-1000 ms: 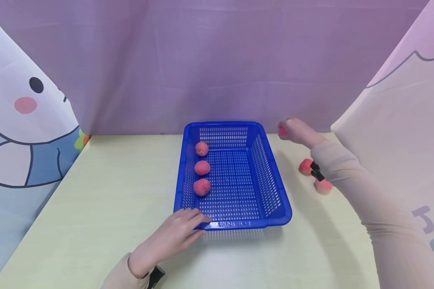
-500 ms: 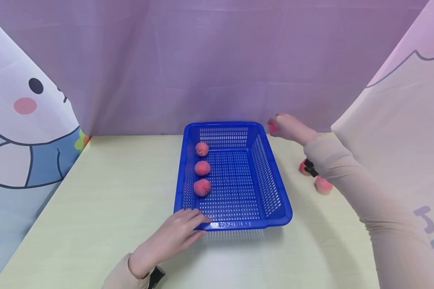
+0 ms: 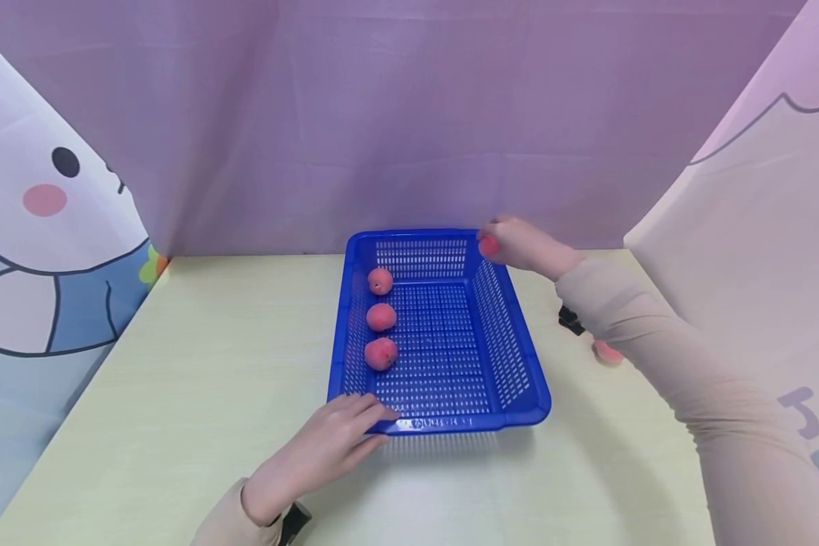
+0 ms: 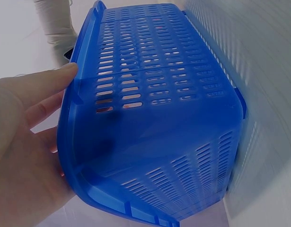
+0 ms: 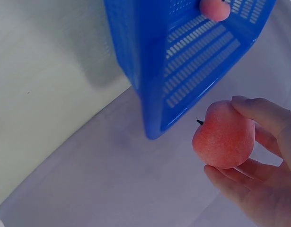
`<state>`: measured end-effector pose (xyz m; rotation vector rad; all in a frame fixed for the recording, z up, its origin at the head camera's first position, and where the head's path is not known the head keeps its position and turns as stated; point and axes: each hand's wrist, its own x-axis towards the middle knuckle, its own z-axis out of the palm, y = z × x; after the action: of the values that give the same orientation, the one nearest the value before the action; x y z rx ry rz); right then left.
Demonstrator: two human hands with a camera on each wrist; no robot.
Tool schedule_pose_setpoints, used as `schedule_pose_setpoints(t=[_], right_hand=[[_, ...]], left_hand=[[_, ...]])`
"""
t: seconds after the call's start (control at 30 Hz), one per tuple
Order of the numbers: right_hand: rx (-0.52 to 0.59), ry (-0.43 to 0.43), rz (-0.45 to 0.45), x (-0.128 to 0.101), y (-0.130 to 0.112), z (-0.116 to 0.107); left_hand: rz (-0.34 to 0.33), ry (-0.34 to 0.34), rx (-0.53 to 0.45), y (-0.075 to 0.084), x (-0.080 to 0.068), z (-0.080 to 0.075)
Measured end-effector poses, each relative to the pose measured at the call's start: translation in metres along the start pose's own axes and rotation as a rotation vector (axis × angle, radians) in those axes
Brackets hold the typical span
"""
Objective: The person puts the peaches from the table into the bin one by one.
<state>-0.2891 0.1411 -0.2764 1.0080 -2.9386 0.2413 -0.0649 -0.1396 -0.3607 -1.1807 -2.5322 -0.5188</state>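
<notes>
Peach (image 5: 224, 135), pinched in right hand (image 3: 524, 244), shifted left to far right corner of basket (image 3: 528, 334); left hand (image 3: 331, 432) still grips near rim (image 3: 450, 425).

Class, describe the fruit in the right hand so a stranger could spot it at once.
Find the blue basket on the pale table, then its far right corner. There, the right hand grips a reddish-pink fruit with a short dark stem. Unlike the three fruits lined up inside the basket, it is held in a hand.

peach (image 3: 607, 353) partly hidden by sleeve (image 3: 682, 383), lettering (image 3: 817, 461) cropped
</notes>
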Motion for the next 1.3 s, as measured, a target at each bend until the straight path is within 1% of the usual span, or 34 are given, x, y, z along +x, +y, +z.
schedule_pose_setpoints(t=[0.13,0.43,0.6,0.7,0.87,1.0,1.13,1.23,1.3], right_hand=[[0.008,0.001,-0.033,0.001,-0.01,0.0],[0.001,0.045,-0.176,0.002,-0.037,0.003],[-0.001,0.028,-0.202,0.004,-0.053,0.003],[-0.009,0.024,-0.222,0.005,-0.063,0.005],[-0.026,0.045,-0.303,0.003,-0.079,0.01],[-0.027,0.08,-0.388,0.002,-0.089,0.016],[-0.033,0.095,-0.448,0.0,-0.099,0.021],[-0.052,0.084,-0.474,0.0,-0.106,0.024],[-0.043,0.076,-0.483,0.0,-0.11,0.027]], left_hand=[[-0.001,0.0,-0.002,0.0,0.0,0.0],[0.005,0.004,-0.009,0.0,0.001,-0.001],[0.017,0.019,-0.006,0.0,0.001,-0.001],[0.017,0.018,-0.004,0.0,0.001,0.0],[0.015,0.011,-0.003,0.0,0.001,0.0],[0.018,0.013,0.001,0.0,0.001,0.001],[0.009,0.006,-0.003,0.0,0.001,0.001],[0.003,0.004,-0.006,0.0,0.001,0.001],[0.004,0.008,-0.005,0.0,0.001,0.002]])
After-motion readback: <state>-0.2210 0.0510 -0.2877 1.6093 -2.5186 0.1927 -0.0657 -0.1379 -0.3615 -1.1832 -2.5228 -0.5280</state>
